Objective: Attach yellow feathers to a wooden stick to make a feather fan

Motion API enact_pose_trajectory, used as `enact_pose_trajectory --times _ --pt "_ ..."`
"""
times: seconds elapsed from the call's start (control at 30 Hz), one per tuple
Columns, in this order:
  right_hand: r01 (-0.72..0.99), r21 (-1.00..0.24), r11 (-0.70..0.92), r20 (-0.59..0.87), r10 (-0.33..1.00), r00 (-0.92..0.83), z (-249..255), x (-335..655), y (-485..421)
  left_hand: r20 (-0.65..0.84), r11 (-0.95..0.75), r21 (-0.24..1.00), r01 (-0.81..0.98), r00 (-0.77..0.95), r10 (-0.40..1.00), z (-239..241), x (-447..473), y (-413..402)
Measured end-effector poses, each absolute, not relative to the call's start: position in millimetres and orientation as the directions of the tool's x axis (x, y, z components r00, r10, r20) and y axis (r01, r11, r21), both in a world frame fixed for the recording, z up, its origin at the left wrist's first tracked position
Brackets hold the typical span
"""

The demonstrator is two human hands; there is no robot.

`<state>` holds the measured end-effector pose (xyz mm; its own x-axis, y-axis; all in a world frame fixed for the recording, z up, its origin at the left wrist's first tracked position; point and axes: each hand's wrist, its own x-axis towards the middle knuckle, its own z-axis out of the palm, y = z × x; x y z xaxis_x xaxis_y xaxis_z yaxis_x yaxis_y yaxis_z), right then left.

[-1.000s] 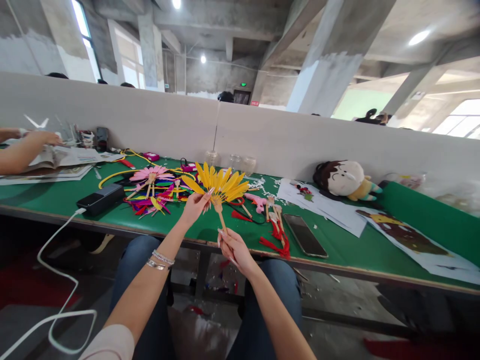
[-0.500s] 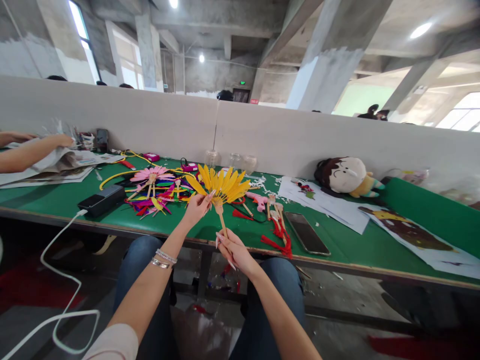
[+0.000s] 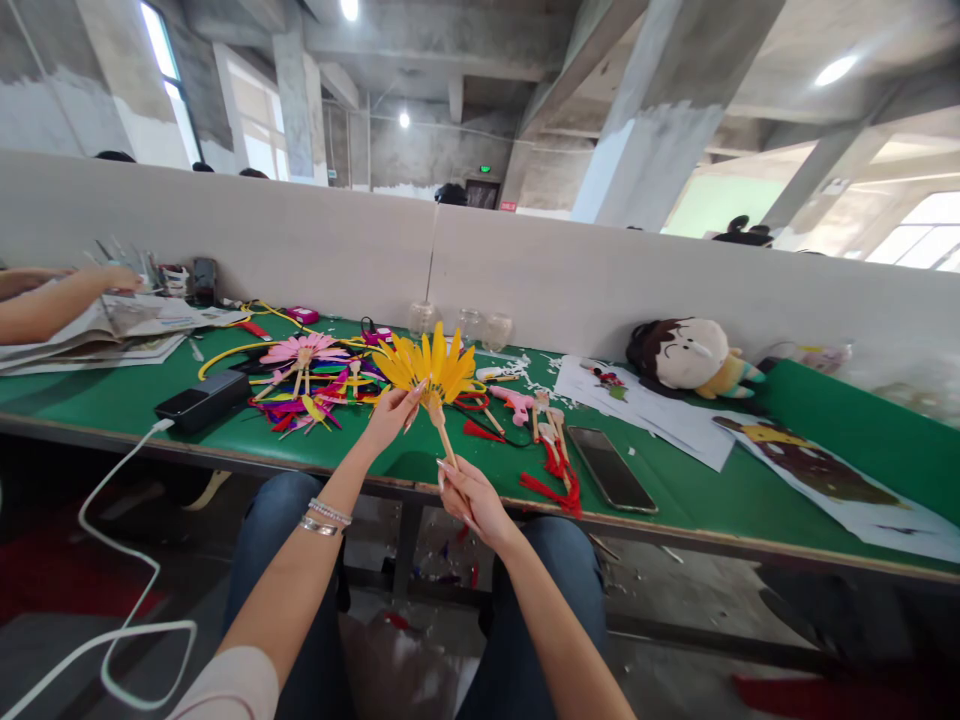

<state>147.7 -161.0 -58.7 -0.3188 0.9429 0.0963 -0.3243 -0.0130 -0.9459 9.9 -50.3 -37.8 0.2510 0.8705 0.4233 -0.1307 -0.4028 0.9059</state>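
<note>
A yellow feather fan on a thin wooden stick is held upright over the near edge of the green table. My right hand pinches the bottom of the stick. My left hand pinches the fan at the base of its feathers, where they meet the stick. Behind the fan lies a heap of coloured feathers with a pink feather fan on top.
A black phone and red tassels lie right of my hands. A power bank with a white cable sits left. A plush doll, printed sheets and glass jars lie further back. Another person's arm rests on papers at far left.
The yellow feathers have drawn closer together, so the fan's spread is narrower than before. My hands have stayed in nearly the same place. The person at far left has shifted their hand.
</note>
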Motion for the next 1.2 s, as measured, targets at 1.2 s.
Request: enact_pose_trajectory --times 1.2 --pt "-0.021 -0.990 0.140 0.132 0.966 0.221 -72.5 169.5 -128.8 0.301 -0.273 0.954 -0.127 0.370 0.879 -38.7 2.3 -56.9"
